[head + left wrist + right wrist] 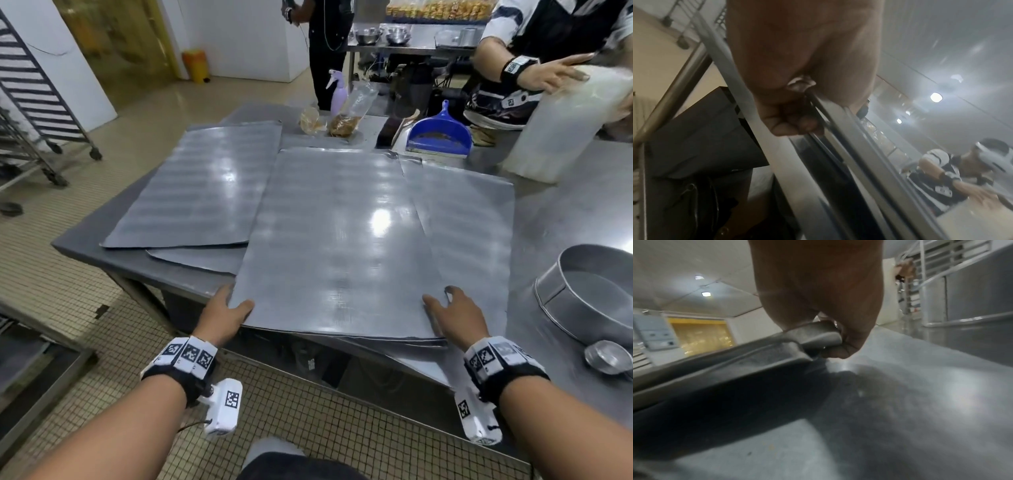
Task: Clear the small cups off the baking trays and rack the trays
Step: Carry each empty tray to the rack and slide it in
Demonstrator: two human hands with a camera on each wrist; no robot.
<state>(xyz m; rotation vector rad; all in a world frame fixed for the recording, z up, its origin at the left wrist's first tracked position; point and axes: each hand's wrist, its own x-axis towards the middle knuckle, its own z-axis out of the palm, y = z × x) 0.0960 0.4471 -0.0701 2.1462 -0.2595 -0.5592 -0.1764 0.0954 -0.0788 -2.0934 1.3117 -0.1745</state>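
A stack of flat grey baking trays (335,240) lies on the steel table (565,212), its near edge overhanging the table front. My left hand (227,310) grips the stack's near left corner, thumb on top, fingers curled under the tray edge (818,104). My right hand (452,313) grips the near right corner (818,335), thumb on top. More bare trays (195,188) lie to the left. One small metal cup (608,356) sits at the table's right edge. The wheeled tray rack (37,102) stands far left.
A large round metal pan (596,294) sits right of the trays. A blue dustpan (440,132), a spray bottle (338,94) and bagged food (346,120) lie at the back. Another person (548,68) handles a white plastic bag (565,130) at the far right. Tiled floor lies left.
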